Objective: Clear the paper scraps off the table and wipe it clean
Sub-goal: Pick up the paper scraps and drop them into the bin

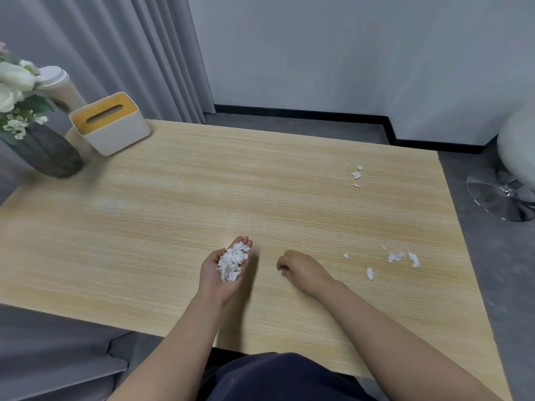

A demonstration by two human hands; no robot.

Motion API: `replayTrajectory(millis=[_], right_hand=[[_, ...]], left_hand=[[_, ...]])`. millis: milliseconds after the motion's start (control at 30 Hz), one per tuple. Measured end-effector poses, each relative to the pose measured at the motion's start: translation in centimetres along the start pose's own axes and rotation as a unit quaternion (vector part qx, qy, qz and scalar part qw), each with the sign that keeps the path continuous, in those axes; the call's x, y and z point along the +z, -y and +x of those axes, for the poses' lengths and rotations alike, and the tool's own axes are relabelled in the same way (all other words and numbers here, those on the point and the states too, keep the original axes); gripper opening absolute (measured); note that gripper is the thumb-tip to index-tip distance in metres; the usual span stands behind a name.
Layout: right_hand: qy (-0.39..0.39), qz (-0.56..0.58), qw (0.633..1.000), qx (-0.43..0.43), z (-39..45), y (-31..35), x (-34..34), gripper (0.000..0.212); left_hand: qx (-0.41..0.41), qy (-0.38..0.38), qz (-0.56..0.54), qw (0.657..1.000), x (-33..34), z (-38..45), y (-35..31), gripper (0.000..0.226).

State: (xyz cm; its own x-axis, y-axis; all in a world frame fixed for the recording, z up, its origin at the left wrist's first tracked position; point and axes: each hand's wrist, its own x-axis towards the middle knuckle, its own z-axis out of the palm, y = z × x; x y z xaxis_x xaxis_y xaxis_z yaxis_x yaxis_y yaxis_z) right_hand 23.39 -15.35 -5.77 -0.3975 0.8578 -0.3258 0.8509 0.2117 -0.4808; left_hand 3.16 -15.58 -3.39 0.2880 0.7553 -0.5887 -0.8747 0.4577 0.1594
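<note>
My hands and the paper bits on the bench

At the far left sit a vase of flowers (43, 151) and a tissue box (111, 124). My left hand (224, 270) lies palm up on the bench (144, 227), fingers straight, pointing away from me, with a pile of scraps (233, 261) heaped along it. My right hand (301, 269) rests knuckles up, fingers curled under; I cannot tell if they pinch anything. Right of it lie loose scraps (395, 257), with a few more (356, 175) farther back.

desk (173, 198): light wood-grain top
far left corner: tissue box (111, 125), dark vase (49, 154)
right side: three paper scraps (356, 175) far, more loose scraps (395, 257) nearer
</note>
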Motion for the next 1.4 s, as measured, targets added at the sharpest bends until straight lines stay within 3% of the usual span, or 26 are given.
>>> replayTrajectory(millis=[100, 233, 333, 500, 633, 767, 833, 900, 1033, 1200, 1400], right_hand=[[-0.068, 0.062, 0.995, 0.044, -0.2, 0.0, -1.3, 0.021], [-0.138, 0.124, 0.982, 0.031, -0.3, 1.7, -3.5, 0.018], [-0.171, 0.16, 0.972, -0.009, -0.4, 3.8, -4.9, 0.016], [-0.169, 0.146, 0.974, -0.034, -0.1, 5.9, -5.6, 0.017], [-0.132, 0.085, 0.986, -0.048, 0.1, 5.8, -5.2, 0.019], [-0.116, 0.071, 0.989, -0.058, 0.0, 5.3, -4.8, 0.024], [-0.119, 0.083, 0.988, -0.052, -0.2, 5.1, -5.1, 0.024], [-0.133, 0.102, 0.985, -0.044, -0.6, 4.8, -5.8, 0.022], [-0.191, 0.113, 0.975, -0.03, -1.9, 4.7, -7.9, 0.021], [-0.258, 0.128, 0.957, 0.026, -3.0, 3.6, -10.5, 0.017], [-0.295, 0.137, 0.937, 0.129, -3.5, 0.2, -12.8, 0.014]], left_hand=[[-0.006, 0.006, -0.014, 1.0, 0.2, -0.3, 0.5, 0.082], [-0.02, 0.005, -0.009, 1.0, 1.1, -0.6, 1.3, 0.078], [-0.031, -0.028, 0.01, 0.999, 2.5, -0.8, 2.0, 0.045], [-0.039, -0.046, 0.024, 0.998, 3.6, -0.4, 2.9, 0.021], [-0.057, 0.004, 0.003, 0.998, 3.6, -0.5, 3.2, 0.048], [-0.06, 0.019, 0.019, 0.998, 4.0, -0.4, 3.7, 0.046], [-0.068, 0.021, 0.03, 0.997, 4.7, -0.4, 3.9, 0.034], [-0.072, 0.014, 0.039, 0.997, 5.6, -0.4, 4.1, 0.016], [-0.105, 0.019, 0.013, 0.994, 6.8, 0.5, 3.8, 0.014], [-0.126, 0.01, 0.033, 0.991, 8.1, 1.7, 3.0, 0.043], [-0.127, 0.045, 0.057, 0.989, 10.4, 2.6, 3.1, 0.046]])
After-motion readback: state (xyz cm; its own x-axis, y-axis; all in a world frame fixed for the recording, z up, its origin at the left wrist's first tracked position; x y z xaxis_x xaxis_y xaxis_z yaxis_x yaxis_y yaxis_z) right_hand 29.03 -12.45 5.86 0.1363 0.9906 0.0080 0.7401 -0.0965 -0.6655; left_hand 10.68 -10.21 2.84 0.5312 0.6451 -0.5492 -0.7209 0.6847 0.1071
